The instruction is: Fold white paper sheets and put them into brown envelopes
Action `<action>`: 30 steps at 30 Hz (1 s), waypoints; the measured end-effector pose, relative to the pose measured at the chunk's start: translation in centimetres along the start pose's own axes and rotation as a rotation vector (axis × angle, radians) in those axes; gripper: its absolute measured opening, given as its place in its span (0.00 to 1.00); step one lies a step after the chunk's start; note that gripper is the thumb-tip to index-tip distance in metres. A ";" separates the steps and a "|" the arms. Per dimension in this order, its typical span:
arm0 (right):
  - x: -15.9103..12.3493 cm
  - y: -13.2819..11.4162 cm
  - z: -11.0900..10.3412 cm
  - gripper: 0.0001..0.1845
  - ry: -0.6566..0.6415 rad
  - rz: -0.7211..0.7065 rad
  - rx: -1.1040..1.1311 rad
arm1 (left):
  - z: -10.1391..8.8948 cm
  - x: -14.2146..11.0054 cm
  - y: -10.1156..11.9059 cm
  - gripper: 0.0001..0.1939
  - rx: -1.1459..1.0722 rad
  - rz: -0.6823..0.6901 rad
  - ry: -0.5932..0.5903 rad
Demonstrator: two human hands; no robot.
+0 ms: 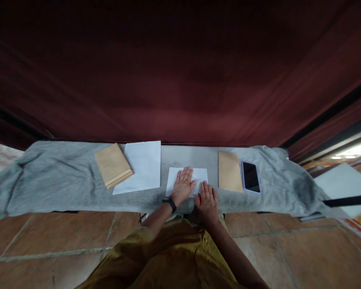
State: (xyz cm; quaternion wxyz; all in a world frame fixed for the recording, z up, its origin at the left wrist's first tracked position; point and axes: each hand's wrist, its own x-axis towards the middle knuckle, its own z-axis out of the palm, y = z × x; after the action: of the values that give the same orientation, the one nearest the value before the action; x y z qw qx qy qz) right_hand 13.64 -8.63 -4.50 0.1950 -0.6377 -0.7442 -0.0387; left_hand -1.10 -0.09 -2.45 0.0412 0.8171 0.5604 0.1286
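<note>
White paper (201, 174) flat on gray cloth (63, 180), twelve o'clock from the torso (174, 253), under open left hand (183, 188), open right hand (208, 204) at five o'clock edge, no pinching, so kinda easy to wrinkle from uneven pressure.

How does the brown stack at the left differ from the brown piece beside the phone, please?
The brown stack shows several layers along its edge, while the brown piece looks thin and flat. The brown stack sits askew, partly over white paper; the brown piece lies straighter, on grey cloth near the phone. Both are a similar tan.
</note>
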 end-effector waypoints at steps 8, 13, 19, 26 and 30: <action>-0.1 -0.2 -0.1 0.30 0.010 0.004 0.006 | -0.1 -0.2 -0.9 0.31 0.022 -0.055 0.000; -0.3 -0.1 0.0 0.31 -0.001 0.016 0.014 | -1.1 -4.3 -2.0 0.32 0.060 -0.068 0.020; 2.1 -0.9 -0.2 0.31 -0.115 0.065 0.001 | -1.8 -7.7 -2.5 0.32 0.099 -0.118 0.030; 6.8 -3.5 2.1 0.28 -0.112 -0.078 0.098 | -1.8 -7.7 -2.2 0.32 0.083 -0.150 0.043; 6.4 -2.7 2.7 0.30 -0.045 -0.069 0.055 | -1.5 -7.9 -2.2 0.34 0.068 -0.173 0.066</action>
State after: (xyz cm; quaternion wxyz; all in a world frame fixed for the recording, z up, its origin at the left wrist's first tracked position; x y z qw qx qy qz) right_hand 9.63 -2.29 -4.32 0.1946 -0.6069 -0.7705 -0.0105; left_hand -6.21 -6.74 -2.78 0.0061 0.7620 0.6338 0.1325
